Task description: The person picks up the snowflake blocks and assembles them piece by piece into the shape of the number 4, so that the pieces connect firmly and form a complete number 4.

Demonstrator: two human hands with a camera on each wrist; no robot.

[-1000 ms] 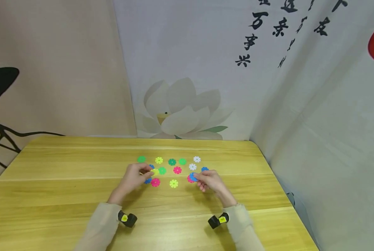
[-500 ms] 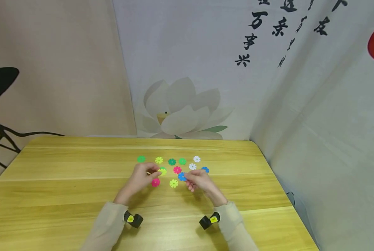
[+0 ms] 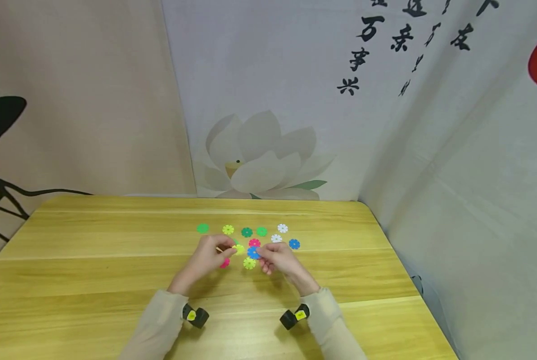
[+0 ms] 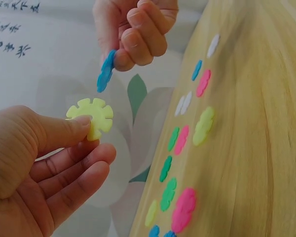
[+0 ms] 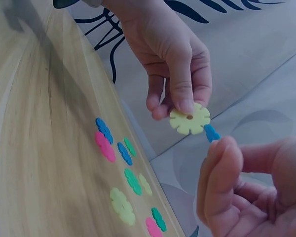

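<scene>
My left hand (image 3: 210, 256) pinches a yellow notched plastic disc (image 4: 101, 114), a snowflake-type building disc, between thumb and fingers. Facing it, my right hand (image 3: 281, 259) pinches a blue notched disc (image 4: 106, 73) by its edge. Both are held above the table. In the left wrist view the blue disc is turned nearly edge-on, with a narrow gap between it and the yellow one's rim. The right wrist view has the blue disc (image 5: 211, 133) close by the yellow disc's edge, partly covered by my right fingertips.
On the wooden table (image 3: 92, 280) lie several more discs, among them a dark green disc (image 3: 247, 232), a white disc (image 3: 283, 228), a blue disc (image 3: 294, 244) and a yellow disc (image 3: 249, 263). A printed cloth (image 3: 259, 75) hangs behind the table.
Both hands have moved toward each other, the left one rightward with the yellow disc and the right one leftward with the blue disc. The discs are now nearly together.
</scene>
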